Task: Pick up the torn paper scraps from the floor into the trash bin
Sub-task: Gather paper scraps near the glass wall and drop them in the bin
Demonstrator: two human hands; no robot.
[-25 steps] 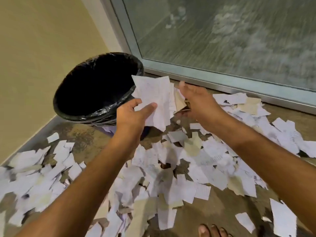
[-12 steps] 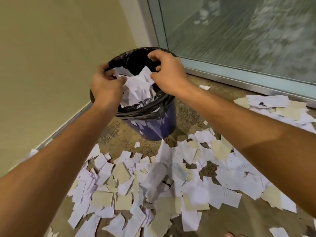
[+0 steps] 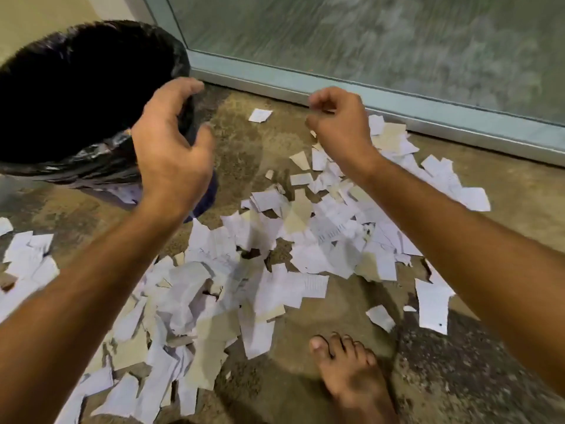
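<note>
The trash bin (image 3: 76, 96) stands at the far left of the floor (image 3: 504, 191), close to the wall, with a black bag (image 3: 101, 154) lining it; the inside looks dark, so you cannot tell what is in there. Your left hand (image 3: 171, 148) hangs in the air just in front of the bin's right rim, fingers loosely curved and holding nothing. Torn paper scraps (image 3: 275, 255) lie all over the middle of the floor, spreading to the left edge and toward the glass door (image 3: 367, 41) at the far side. Your right hand (image 3: 339, 123) hangs over the scraps near the door frame, fingers curled in, with nothing in it that shows. Your bare foot (image 3: 351, 374) stands at the near edge.
</note>
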